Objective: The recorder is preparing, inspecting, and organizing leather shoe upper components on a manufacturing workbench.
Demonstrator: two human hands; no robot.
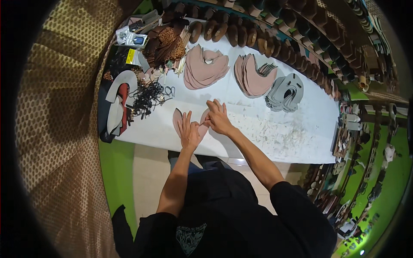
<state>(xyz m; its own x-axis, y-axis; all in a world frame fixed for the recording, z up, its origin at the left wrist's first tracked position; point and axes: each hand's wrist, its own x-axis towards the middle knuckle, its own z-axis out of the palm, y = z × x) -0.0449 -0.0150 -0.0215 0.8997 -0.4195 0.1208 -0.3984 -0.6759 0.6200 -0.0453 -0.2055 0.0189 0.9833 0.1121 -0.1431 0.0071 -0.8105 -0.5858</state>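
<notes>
White table [275,129], long, scuffed and flecked with trimmings toward its right end; shoe lasts [241,32] ranked along the far edge.

Left hand [189,132]: flat, fingers spread and pointing away from the person, pressing down on a pink leather piece [177,117]. Forearm reaches straight up from the body.

Right hand [218,118]: just beside the left, fingers curled, pinching the same piece at its edge; what lies under the fingertips cannot be made out.

Pink leather piece: mostly covered by both hands, only its curved left lobe showing.

Beyond the hands: two pink leather stacks [205,66], a grey stack [285,92] to the far right. Left of the left hand: black tangled straps [148,96], white and red soles [119,101]. Nothing lies between hands and stacks.
</notes>
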